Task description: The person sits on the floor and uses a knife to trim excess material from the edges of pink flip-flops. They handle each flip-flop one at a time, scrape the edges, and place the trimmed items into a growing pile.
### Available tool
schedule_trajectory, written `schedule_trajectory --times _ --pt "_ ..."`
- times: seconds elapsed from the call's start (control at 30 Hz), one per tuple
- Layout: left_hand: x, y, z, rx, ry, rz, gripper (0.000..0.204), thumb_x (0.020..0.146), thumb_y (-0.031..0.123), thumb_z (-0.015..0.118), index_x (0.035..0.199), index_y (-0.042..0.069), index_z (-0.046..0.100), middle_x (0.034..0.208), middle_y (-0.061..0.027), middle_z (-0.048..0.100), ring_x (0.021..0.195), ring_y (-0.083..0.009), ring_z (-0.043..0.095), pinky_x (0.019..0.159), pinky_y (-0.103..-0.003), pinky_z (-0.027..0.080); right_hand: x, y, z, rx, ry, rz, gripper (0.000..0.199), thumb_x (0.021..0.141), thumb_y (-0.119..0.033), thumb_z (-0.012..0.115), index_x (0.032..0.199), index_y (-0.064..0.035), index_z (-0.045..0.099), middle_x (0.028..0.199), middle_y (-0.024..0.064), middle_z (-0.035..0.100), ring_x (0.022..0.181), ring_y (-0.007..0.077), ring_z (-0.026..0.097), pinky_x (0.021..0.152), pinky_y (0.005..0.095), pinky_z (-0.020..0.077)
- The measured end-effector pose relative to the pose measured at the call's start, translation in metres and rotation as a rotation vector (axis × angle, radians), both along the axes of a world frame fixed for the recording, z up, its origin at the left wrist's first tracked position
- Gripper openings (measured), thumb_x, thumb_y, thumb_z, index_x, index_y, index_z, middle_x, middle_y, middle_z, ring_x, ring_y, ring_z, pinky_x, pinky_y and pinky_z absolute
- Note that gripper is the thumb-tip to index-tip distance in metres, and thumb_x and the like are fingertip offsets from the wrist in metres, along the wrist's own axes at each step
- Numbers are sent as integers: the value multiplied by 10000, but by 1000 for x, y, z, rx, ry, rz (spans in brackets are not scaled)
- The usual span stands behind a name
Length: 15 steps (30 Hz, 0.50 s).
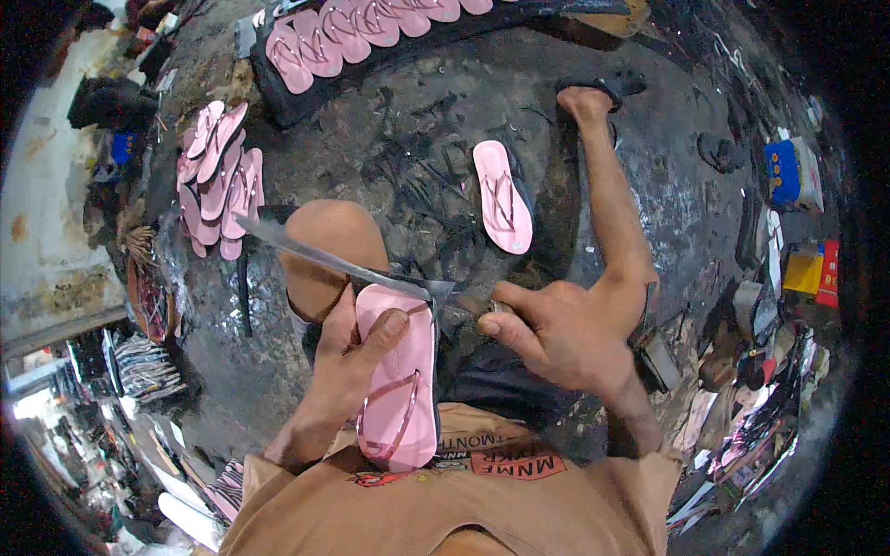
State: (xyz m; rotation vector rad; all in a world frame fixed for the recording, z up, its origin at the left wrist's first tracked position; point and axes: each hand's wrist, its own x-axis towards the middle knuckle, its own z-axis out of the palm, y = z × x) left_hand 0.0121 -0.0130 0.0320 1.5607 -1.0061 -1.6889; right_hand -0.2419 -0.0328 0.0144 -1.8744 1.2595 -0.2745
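My left hand (357, 347) grips a pink flip-flop sandal (400, 380) held upright against my lap, thumb across its upper sole. My right hand (552, 334) is closed on the handle of a long steel knife (343, 264). The blade runs up-left from my fist and rests across the sandal's top edge. My bare left knee (329, 246) sits just behind the blade. My right leg stretches out toward a foot (584, 97) in a black sandal.
One pink sandal (502, 196) lies alone on the dark, dirty floor (417, 139) ahead. A heap of pink sandals (218, 176) sits at the left, and a row of them (362, 28) lies on a black board at the top. Boxes and packets (797, 222) crowd the right side.
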Motion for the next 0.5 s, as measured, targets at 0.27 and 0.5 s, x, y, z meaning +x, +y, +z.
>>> schedule_trajectory --times 0.27,0.5 --pt "-8 -17 -2 -9 -96 -47 545 959 355 692 1336 31 469 1153 -65 623 1066 -143 585 949 -318 479 2 -54 -8 59 -223 153 425 1037 -402 454 951 -32 646 736 229 632 743 433 644 707 521 498" --pt "-7 -47 14 -116 -6 -586 488 884 204 765 1293 52 546 1161 -84 649 1069 -166 592 926 -334 486 18 -66 -167 -80 -498 -376 409 1059 -372 432 923 -16 582 647 94 548 602 236 566 596 412 448"
